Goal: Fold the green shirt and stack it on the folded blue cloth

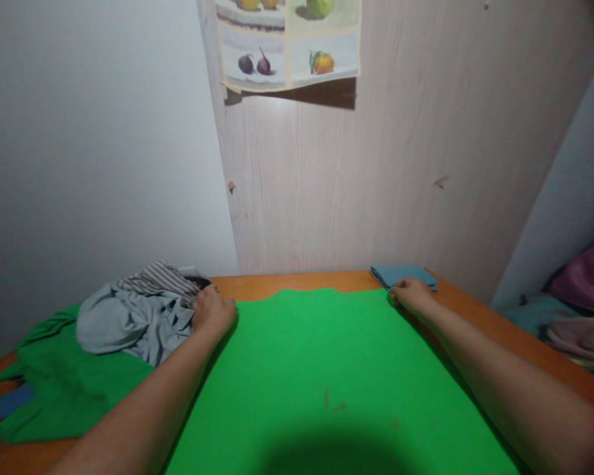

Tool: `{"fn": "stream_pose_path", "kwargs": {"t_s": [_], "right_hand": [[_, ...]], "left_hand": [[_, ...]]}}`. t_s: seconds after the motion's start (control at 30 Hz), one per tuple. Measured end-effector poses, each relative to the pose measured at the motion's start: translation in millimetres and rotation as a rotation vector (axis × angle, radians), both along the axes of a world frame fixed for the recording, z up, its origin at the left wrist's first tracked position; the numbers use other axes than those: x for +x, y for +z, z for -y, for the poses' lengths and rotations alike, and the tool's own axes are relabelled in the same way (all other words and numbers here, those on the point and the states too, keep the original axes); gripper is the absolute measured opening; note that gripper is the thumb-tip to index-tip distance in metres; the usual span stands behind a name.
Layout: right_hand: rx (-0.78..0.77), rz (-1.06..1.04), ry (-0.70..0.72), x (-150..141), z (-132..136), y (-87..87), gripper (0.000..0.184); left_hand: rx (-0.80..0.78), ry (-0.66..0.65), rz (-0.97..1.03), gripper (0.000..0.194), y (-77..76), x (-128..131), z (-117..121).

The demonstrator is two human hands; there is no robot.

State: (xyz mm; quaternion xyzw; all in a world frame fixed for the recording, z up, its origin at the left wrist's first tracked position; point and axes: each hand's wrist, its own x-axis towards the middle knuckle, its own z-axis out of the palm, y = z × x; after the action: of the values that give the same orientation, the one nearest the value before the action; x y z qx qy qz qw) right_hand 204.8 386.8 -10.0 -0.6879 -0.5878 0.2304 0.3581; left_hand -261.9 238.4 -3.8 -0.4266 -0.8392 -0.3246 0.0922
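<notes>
A bright green garment, looking like a T-shirt (321, 356), lies spread flat over the table in front of me, with a few brownish stains near its middle. At its far left corner my left hand (214, 311) is closed on the cloth, fingers curled. My right hand (410, 294) pinches the far right corner of the same garment, close beside a folded blue-grey cloth (406, 274). Just left of my left hand sits a heap of crumpled clothes, with a grey garment (129, 323) on top.
The orange table (250, 287) meets the wall at the back. Under the heap lies another green cloth (79, 389), with a striped cloth (153, 280) above it. Beyond the table's right edge are pink and teal fabrics (581, 336). A fruit poster (287, 49) hangs on the wall.
</notes>
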Motion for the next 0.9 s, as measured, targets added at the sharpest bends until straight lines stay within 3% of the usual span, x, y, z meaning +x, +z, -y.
{"fn": "stream_pose_path", "kwargs": {"t_s": [0.07,0.17,0.27,0.33,0.47,0.67,0.77,0.9], "right_hand": [[0.076,0.073,0.053,-8,4,7.9,0.012],[0.172,0.167,0.201,-35,14,22.2,0.016],[0.251,0.328,0.493,-76,32,28.8,0.029],[0.263,0.4,0.643,-104,45,25.3,0.042],[0.221,0.524,0.75,-139,63,3.1,0.063],[0.112,0.612,0.759,-140,66,-26.8,0.078],[0.122,0.603,0.751,-137,65,-30.2,0.078],[0.125,0.601,0.748,-137,65,-30.8,0.079]], "left_hand": [[-0.019,-0.094,-0.169,0.049,6.7,22,2],[-0.097,-0.432,-0.259,0.039,13.2,63,1],[-0.191,-0.684,-0.337,0.046,8.0,102,-2],[-0.257,-0.75,-0.399,0.053,-0.8,120,-3],[-0.386,-0.745,-0.449,0.066,-18.1,133,-4],[-0.453,-0.772,-0.349,0.079,-26.9,128,-3],[-0.371,-0.762,-0.338,0.077,-26.9,128,-2],[-0.181,-0.625,-0.334,0.064,-25.8,127,-3]]}}
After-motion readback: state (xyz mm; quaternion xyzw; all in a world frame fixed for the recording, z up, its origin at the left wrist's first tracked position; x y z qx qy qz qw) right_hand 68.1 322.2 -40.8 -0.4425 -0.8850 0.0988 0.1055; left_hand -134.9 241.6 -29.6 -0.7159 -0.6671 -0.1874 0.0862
